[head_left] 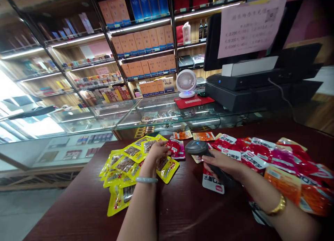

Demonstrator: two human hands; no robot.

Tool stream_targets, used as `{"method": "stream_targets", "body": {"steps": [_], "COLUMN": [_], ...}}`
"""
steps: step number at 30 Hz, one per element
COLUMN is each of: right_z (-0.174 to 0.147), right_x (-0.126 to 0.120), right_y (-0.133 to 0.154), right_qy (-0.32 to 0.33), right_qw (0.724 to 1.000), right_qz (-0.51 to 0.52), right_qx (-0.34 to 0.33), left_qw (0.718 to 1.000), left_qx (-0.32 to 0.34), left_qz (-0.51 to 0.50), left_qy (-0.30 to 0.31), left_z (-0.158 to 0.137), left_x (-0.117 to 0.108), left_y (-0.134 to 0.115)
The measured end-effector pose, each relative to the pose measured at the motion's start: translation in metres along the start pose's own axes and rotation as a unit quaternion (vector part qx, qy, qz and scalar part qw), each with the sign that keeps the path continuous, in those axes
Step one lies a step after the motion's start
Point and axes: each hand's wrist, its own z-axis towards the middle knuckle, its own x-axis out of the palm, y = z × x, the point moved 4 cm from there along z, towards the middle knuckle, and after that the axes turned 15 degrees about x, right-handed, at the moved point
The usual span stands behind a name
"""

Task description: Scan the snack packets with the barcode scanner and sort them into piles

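Observation:
My right hand (221, 162) is wrapped round the handle of a dark barcode scanner (197, 147), whose head points left over the table. The fingers of my left hand (157, 152) are closed at the edge of a small red snack packet (175, 147), partly hidden by them. Yellow snack packets (124, 163) with clear windows lie in a loose pile under and left of that hand. Beneath the scanner lies a red-and-white packet (213, 183), partly covered by my right hand. A large heap of red, white and orange packets (257, 160) spreads beyond my right forearm.
The dark wooden table (86, 206) meets a glass display counter (153, 110) behind. On that counter are a white fan (186, 81), a red mat (193, 101) and a black monitor (212, 42) with a paper sign. Shelves of boxes (148, 68) line the wall.

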Motion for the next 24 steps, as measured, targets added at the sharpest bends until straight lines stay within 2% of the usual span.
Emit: {"method": "stream_targets", "body": {"steps": [3, 8, 11, 16, 24], "right_z": [0.003, -0.001, -0.005, -0.009, -0.013], "right_x": [0.002, 0.007, 0.010, 0.010, 0.007], "right_y": [-0.001, 0.000, 0.001, 0.000, 0.006], "right_qy": [0.003, 0.000, -0.005, -0.032, -0.024], "right_qw": [1.000, 0.999, 0.998, 0.996, 0.997], "right_qz": [-0.005, -0.006, -0.014, -0.032, 0.001], "right_qx": [-0.003, -0.037, -0.057, -0.075, -0.074], "left_qw": [0.999, 0.996, 0.990, 0.987, 0.981], "left_qx": [-0.034, 0.082, 0.121, 0.123, 0.136], "left_qz": [-0.020, -0.022, -0.062, -0.092, -0.136], "left_qy": [0.024, -0.029, -0.047, -0.046, -0.041], "left_z": [-0.002, -0.002, -0.006, -0.013, -0.013], "left_x": [0.003, 0.004, 0.013, 0.034, 0.046], "left_y": [-0.001, -0.014, -0.020, -0.024, -0.015]}}
